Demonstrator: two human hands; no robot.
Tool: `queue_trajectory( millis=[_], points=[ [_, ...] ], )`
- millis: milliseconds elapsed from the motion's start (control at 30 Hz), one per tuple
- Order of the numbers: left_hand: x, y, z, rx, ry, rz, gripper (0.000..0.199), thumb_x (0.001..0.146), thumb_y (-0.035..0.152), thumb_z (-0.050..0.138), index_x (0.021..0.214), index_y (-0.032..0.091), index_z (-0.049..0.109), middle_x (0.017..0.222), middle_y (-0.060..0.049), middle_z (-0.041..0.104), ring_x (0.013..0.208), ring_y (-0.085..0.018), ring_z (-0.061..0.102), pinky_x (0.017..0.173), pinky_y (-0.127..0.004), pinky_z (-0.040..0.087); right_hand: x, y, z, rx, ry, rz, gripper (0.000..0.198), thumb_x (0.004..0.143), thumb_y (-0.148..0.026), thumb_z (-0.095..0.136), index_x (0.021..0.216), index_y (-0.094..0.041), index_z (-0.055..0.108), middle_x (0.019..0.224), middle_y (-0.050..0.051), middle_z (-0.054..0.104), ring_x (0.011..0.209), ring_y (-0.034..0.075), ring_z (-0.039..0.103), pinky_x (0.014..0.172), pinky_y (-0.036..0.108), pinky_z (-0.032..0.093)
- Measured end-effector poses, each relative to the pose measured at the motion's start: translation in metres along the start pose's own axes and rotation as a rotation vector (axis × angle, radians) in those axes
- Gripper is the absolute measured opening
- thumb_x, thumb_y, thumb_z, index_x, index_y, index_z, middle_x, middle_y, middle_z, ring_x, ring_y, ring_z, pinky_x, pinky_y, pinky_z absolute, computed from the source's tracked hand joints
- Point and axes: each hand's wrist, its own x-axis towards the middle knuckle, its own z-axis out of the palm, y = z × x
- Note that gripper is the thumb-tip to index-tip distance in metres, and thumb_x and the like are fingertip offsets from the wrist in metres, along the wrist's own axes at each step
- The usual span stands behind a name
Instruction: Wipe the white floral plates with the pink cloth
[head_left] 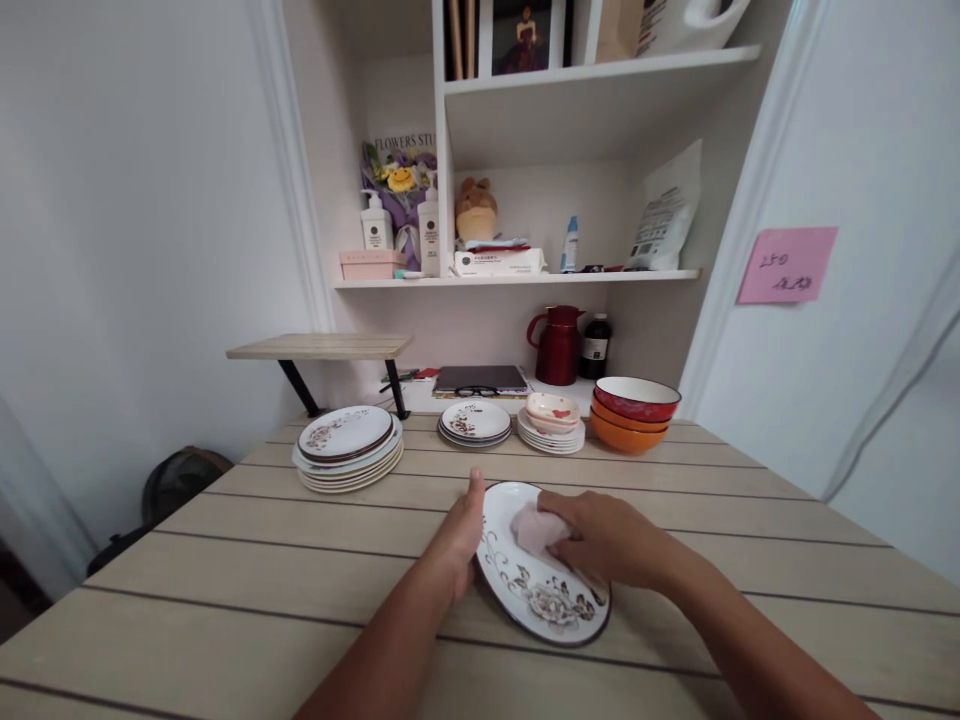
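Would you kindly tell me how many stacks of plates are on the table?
3: a large stack at the left, a smaller stack in the middle, and a white stack under small bowls at the right. The plate in the left hand is separate.

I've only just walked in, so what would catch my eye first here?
Probably the flower-patterned plate front and centre, with the left hand at its edge and the right hand holding a crumpled pale cloth on its face. Beyond them, the red and orange bowls stacked at the table's back right, and the dark red jug behind it, stand out brightly.
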Motion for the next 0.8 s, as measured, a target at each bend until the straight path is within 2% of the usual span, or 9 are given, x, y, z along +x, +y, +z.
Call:
queue_trajectory(
  millis=[67,167,233,333,433,533,633,800],
  points=[
    [-0.001,0.000,0.000,0.003,0.015,0.013,0.066,0.082,0.069,0.041,0.111,0.015,0.063,0.095,-0.013,0.073,0.080,-0.023,0.069,0.071,-0.032,0.052,-0.005,-0.006,0.000,0.003,-0.041,-0.065,0.026,0.072,-0.025,0.055,0.097,-0.026,0.062,0.087,0.004,0.069,0.080,0.022,0.060,0.060,0.027,0.028],
    [-0.003,0.003,0.002,0.015,0.052,0.020,0.067,0.081,0.070,0.041,0.111,0.014,0.063,0.091,-0.013,0.073,0.076,-0.023,0.069,0.068,-0.032,0.052,-0.008,-0.026,0.005,0.056,-0.057,-0.156,0.028,0.071,-0.024,0.056,0.098,-0.026,0.061,0.090,0.003,0.069,0.081,0.021,0.060,0.060,0.027,0.028],
    [-0.006,0.005,0.004,0.050,0.097,0.021,0.069,0.080,0.072,0.041,0.111,0.014,0.062,0.087,-0.012,0.073,0.071,-0.023,0.068,0.062,-0.032,0.052,-0.007,-0.039,0.010,0.114,-0.037,-0.199,0.030,0.071,-0.024,0.056,0.101,-0.028,0.060,0.094,0.002,0.069,0.084,0.020,0.060,0.063,0.026,0.029],
    [-0.009,0.008,0.006,0.070,0.163,0.032,0.070,0.080,0.073,0.039,0.110,0.014,0.062,0.083,-0.011,0.073,0.065,-0.022,0.067,0.056,-0.030,0.050,0.002,-0.047,0.017,0.132,0.025,-0.186,0.034,0.073,-0.023,0.055,0.106,-0.029,0.058,0.098,0.001,0.069,0.089,0.020,0.060,0.066,0.026,0.030],
    [-0.010,0.008,0.008,0.019,0.144,0.037,0.069,0.082,0.071,0.037,0.109,0.013,0.062,0.083,-0.012,0.073,0.068,-0.022,0.067,0.059,-0.029,0.050,0.014,-0.039,0.019,0.059,0.123,-0.095,0.034,0.076,-0.023,0.053,0.109,-0.031,0.056,0.100,0.001,0.069,0.089,0.020,0.060,0.065,0.027,0.029],
    [-0.009,0.005,0.008,0.046,0.076,0.039,0.066,0.084,0.069,0.035,0.108,0.014,0.063,0.088,-0.011,0.073,0.075,-0.021,0.068,0.064,-0.027,0.049,0.023,-0.018,0.014,-0.046,0.200,0.092,0.028,0.082,-0.026,0.049,0.108,-0.029,0.056,0.098,0.003,0.069,0.086,0.020,0.061,0.062,0.027,0.027],
    [-0.009,0.003,0.007,0.119,0.066,0.029,0.067,0.083,0.070,0.036,0.106,0.015,0.065,0.092,-0.011,0.073,0.080,-0.021,0.068,0.067,-0.027,0.048,0.021,0.003,0.004,-0.102,0.143,0.229,0.027,0.082,-0.029,0.050,0.108,-0.029,0.056,0.099,0.005,0.069,0.086,0.023,0.062,0.059,0.028,0.025],
    [-0.016,0.006,0.008,0.252,0.022,0.058,0.069,0.079,0.074,0.039,0.102,0.015,0.067,0.088,-0.010,0.074,0.080,-0.022,0.067,0.068,-0.029,0.047,-0.005,0.014,-0.013,-0.163,0.004,0.139,0.024,0.066,-0.021,0.056,0.089,-0.027,0.061,0.084,0.004,0.071,0.077,0.025,0.063,0.055,0.029,0.022]
  ],
)
